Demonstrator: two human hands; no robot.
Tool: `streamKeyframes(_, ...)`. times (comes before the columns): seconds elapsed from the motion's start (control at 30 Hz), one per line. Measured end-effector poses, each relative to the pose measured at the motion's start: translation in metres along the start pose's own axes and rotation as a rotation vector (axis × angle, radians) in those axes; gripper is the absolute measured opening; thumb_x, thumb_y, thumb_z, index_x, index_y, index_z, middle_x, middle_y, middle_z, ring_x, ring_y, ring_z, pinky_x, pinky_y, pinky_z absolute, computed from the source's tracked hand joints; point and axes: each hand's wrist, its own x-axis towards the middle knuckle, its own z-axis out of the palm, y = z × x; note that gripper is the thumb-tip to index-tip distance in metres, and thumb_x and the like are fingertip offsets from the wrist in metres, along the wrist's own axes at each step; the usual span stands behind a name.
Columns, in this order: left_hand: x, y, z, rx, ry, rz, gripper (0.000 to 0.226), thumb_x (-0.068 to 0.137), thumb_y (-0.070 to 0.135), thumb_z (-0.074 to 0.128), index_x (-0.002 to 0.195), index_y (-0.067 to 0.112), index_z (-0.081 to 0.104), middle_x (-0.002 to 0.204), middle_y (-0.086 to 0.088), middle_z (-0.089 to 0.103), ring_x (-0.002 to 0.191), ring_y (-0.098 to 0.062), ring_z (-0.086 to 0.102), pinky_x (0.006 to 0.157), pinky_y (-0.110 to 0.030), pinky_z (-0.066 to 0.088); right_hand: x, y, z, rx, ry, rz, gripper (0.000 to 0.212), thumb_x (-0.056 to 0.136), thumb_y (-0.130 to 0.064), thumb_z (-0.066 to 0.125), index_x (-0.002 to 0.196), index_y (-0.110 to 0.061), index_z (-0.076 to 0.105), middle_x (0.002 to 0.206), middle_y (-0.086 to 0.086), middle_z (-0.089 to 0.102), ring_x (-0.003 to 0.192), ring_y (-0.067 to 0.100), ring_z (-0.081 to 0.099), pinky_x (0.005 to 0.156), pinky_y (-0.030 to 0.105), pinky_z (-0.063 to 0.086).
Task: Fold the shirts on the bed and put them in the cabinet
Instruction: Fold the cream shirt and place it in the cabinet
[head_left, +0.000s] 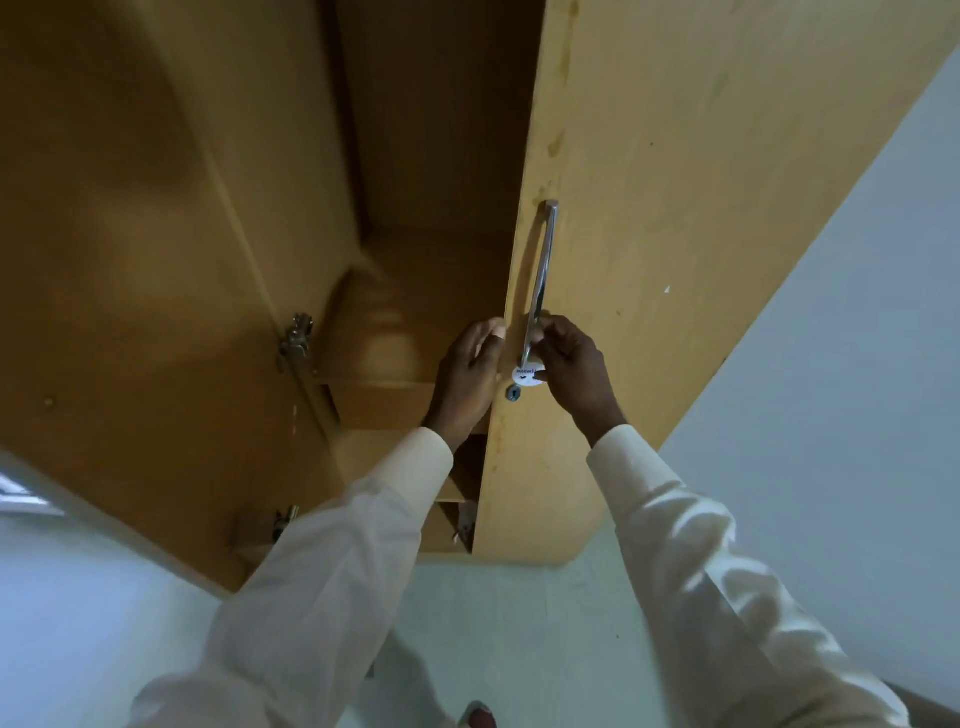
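Note:
A tall wooden cabinet (431, 156) stands open in front of me. Its left door (130, 260) is swung wide and its right door (675, 208) is nearly shut. My right hand (571, 371) curls round the lower end of the right door's metal handle (540, 280). My left hand (470, 379) rests with straight fingers against the free edge of that door. A folded tan shirt (374, 338) lies blurred on a shelf (384, 395) inside. No bed is in view.
A round white sticker (529, 375) and a keyhole (513, 394) sit below the handle. Hinges (296, 338) line the left door's inner side. Lower shelves show beneath my left forearm. Pale wall (857, 364) lies to the right, pale floor (519, 623) below.

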Motion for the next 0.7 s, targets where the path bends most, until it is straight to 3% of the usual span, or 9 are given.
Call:
streamKeyframes(0.1,-0.042,-0.007,-0.019,0.090,-0.041,0.079,0.035,0.100,0.037,0.049,0.130,0.022,0.056,0.131,0.008,0.060,0.123,-0.008,0.055,0.101,-0.041,0.049,-0.030,-0.004,0.003,0.084,0.043,0.099,0.016,0.097,-0.026,0.057,0.112,-0.025,0.063,0.108,0.001,0.071,0.095,0.015,0.070,0.076,0.039,0.056)
streamKeyframes(0.23,-0.135,-0.012,-0.064,0.148,0.008,0.171,0.027,0.099,0.029,0.052,0.122,0.017,0.063,0.119,0.009,0.068,0.113,-0.008,0.063,0.096,-0.043,0.053,-0.096,-0.016,0.032,0.224,0.009,0.189,0.012,0.099,-0.015,0.053,0.100,-0.013,0.065,0.098,0.008,0.072,0.084,0.018,0.068,0.073,0.031,0.051)
streamKeyframes(0.33,-0.204,-0.004,-0.101,0.181,0.137,0.249,0.019,0.099,0.020,0.053,0.110,0.015,0.068,0.093,0.008,0.073,0.086,-0.010,0.071,0.075,-0.032,0.059,-0.142,-0.034,0.066,0.322,-0.072,0.203,0.011,0.099,-0.010,0.054,0.098,-0.008,0.064,0.093,0.008,0.069,0.081,0.018,0.064,0.071,0.027,0.050)
streamKeyframes(0.4,-0.240,0.004,-0.128,0.198,0.255,0.366,0.019,0.097,0.020,0.052,0.098,0.012,0.068,0.072,0.006,0.068,0.064,-0.014,0.066,0.057,-0.029,0.053,-0.167,-0.046,0.092,0.359,-0.129,0.200,0.010,0.097,-0.008,0.056,0.095,-0.009,0.066,0.089,0.007,0.069,0.079,0.016,0.063,0.071,0.027,0.050)
streamKeyframes(0.47,-0.262,0.009,-0.154,0.217,0.399,0.441,0.022,0.095,0.021,0.049,0.087,0.008,0.065,0.066,0.004,0.060,0.058,-0.016,0.059,0.054,-0.028,0.047,-0.186,-0.053,0.117,0.364,-0.190,0.188,0.010,0.096,-0.005,0.058,0.097,-0.005,0.068,0.088,0.006,0.070,0.079,0.017,0.064,0.074,0.032,0.051)
streamKeyframes(0.53,-0.270,0.014,-0.178,0.277,0.563,0.493,0.025,0.096,0.020,0.046,0.085,0.003,0.060,0.074,-0.002,0.057,0.069,-0.019,0.057,0.061,-0.032,0.045,-0.203,-0.060,0.139,0.342,-0.252,0.154,0.012,0.097,-0.006,0.059,0.097,-0.009,0.070,0.089,0.004,0.072,0.081,0.018,0.066,0.076,0.035,0.053)
streamKeyframes(0.6,-0.266,0.018,-0.197,0.355,0.686,0.507,0.022,0.098,0.018,0.045,0.098,0.000,0.058,0.094,-0.010,0.058,0.090,-0.022,0.057,0.076,-0.035,0.047,-0.217,-0.069,0.154,0.324,-0.304,0.093,0.012,0.096,-0.011,0.062,0.094,-0.017,0.072,0.088,0.004,0.072,0.082,0.020,0.067,0.077,0.039,0.054)
streamKeyframes(0.63,-0.261,0.022,-0.205,0.362,0.714,0.459,0.024,0.099,0.020,0.045,0.111,0.001,0.057,0.109,-0.011,0.057,0.104,-0.018,0.056,0.086,-0.031,0.047,-0.224,-0.077,0.161,0.322,-0.323,0.060,0.010,0.094,-0.015,0.064,0.091,-0.020,0.072,0.086,0.003,0.071,0.082,0.021,0.066,0.077,0.039,0.053)
streamKeyframes(0.7,-0.249,0.030,-0.213,0.258,0.680,0.306,0.035,0.102,0.032,0.041,0.132,0.017,0.050,0.130,0.004,0.053,0.120,0.000,0.048,0.097,-0.021,0.042,-0.235,-0.091,0.169,0.325,-0.344,0.005,0.005,0.088,-0.025,0.068,0.086,-0.026,0.072,0.084,0.001,0.070,0.084,0.025,0.066,0.079,0.041,0.054)
